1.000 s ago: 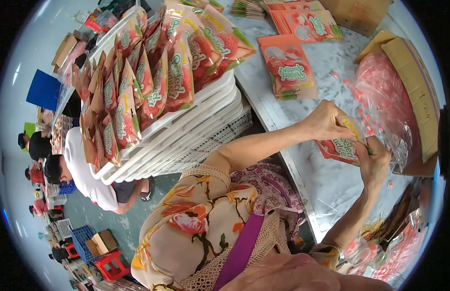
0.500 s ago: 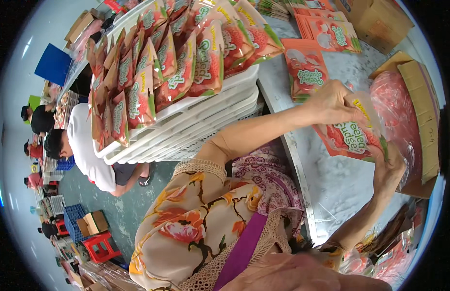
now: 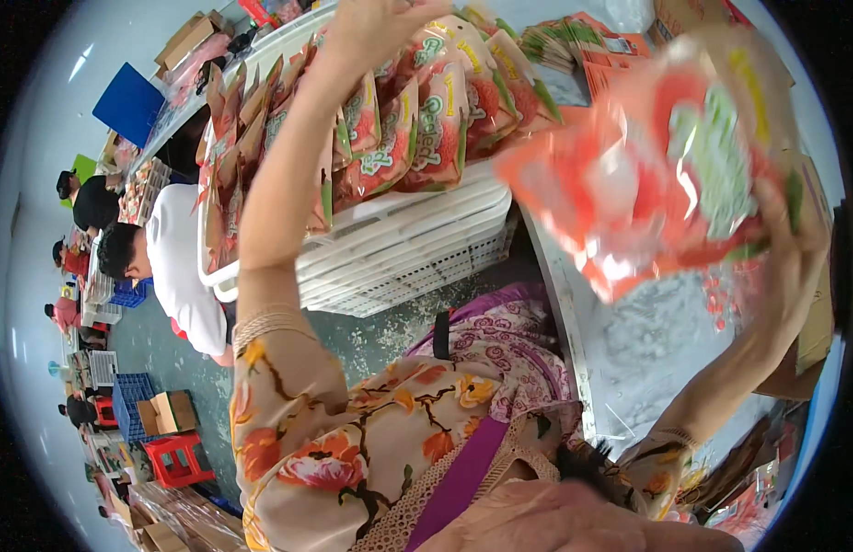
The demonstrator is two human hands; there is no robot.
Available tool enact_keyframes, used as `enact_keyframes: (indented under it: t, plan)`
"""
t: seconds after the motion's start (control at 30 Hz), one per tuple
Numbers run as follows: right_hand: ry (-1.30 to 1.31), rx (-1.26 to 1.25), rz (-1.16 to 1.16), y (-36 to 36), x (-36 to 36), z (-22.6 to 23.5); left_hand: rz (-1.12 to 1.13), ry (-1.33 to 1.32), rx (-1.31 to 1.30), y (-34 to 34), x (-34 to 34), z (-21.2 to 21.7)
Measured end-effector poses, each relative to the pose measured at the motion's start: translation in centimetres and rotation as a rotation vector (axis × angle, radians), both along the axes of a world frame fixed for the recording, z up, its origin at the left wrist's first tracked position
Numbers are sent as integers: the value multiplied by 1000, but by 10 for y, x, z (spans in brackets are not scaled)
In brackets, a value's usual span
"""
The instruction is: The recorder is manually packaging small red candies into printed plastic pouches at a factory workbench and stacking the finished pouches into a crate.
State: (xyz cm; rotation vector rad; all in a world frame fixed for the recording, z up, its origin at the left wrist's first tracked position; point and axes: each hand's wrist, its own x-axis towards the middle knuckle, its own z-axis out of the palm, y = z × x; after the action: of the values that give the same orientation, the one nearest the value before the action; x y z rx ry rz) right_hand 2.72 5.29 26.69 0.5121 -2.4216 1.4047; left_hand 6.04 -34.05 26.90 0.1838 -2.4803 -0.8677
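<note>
My right hand (image 3: pixel 783 230) grips a plump, shiny red-and-green snack pouch (image 3: pixel 629 175) by its lower right edge, raised above the table and blurred by motion. Over the white crate (image 3: pixel 371 218), my left hand (image 3: pixel 385 26) reaches to the top edge of the view. Its fingers look apart with nothing visible in them, though part of the hand is cut off. Several filled pouches (image 3: pixel 440 120) of the same kind stand in rows in the crate, beneath my left forearm.
The crate tops a stack of white crates (image 3: pixel 399 276). On the grey table (image 3: pixel 629 340) lie flat pouches (image 3: pixel 606 60) and a bundle of pouch edges (image 3: pixel 560 44). A cardboard box (image 3: pixel 818 304) stands at right. To the left, a person in a white shirt (image 3: pixel 183 267) bends near a red stool (image 3: pixel 178 460).
My left hand has let go of the pouch and swung left and up over the crate. My right hand has lifted the pouch off toward the camera, tilting it.
</note>
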Motion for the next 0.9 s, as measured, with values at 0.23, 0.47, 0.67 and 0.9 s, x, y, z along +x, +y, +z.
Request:
enact_keyframes:
  t: [0.23, 0.47, 0.67, 0.9]
  plan:
    - [0, -263, 353, -134, -67, 21, 261, -297, -938, -119, -77, -102]
    - [-134, 114, 451, -261, -118, 6, 174, -243, -1167, -153, -46, -89]
    - [-244, -72, 631, -363, -158, -44, 358, -170, -156, -151, -37, -78]
    - [-312, 407, 772, -406, -142, -51, 261, 25, -267, -135, -33, -82]
